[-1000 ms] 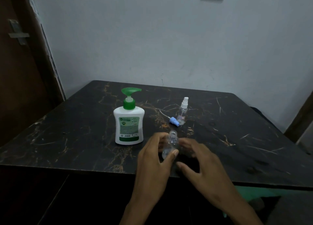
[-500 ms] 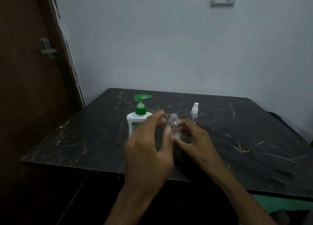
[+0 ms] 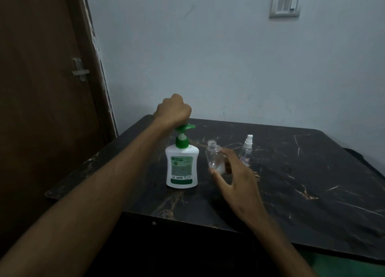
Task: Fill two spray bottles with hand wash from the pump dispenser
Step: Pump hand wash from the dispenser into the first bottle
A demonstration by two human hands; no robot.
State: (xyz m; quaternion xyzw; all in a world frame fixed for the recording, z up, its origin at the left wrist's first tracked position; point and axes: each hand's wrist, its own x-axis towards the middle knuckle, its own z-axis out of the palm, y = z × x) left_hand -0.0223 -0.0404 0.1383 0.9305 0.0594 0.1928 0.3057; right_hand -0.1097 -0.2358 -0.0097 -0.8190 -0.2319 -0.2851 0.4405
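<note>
A white pump dispenser (image 3: 181, 166) with a green pump head stands on the black marble-patterned table (image 3: 312, 185). My left hand (image 3: 173, 110) sits on top of the pump head, wrist bent, fingers curled down over it and hidden behind. My right hand (image 3: 235, 179) holds a small clear bottle (image 3: 213, 154) by its lower half, upright, its neck uncapped, just right of the dispenser and below the spout. A second clear spray bottle (image 3: 246, 151) with its white sprayer on stands behind my right hand.
A brown door (image 3: 41, 93) with a metal latch (image 3: 80, 69) stands to the left of the table. A switch plate (image 3: 285, 4) is on the pale wall behind. The table's near edge runs below my forearms.
My left hand let go of the small bottle and rose onto the pump head. My right hand took the bottle and brought it beside the dispenser. The view tilted up.
</note>
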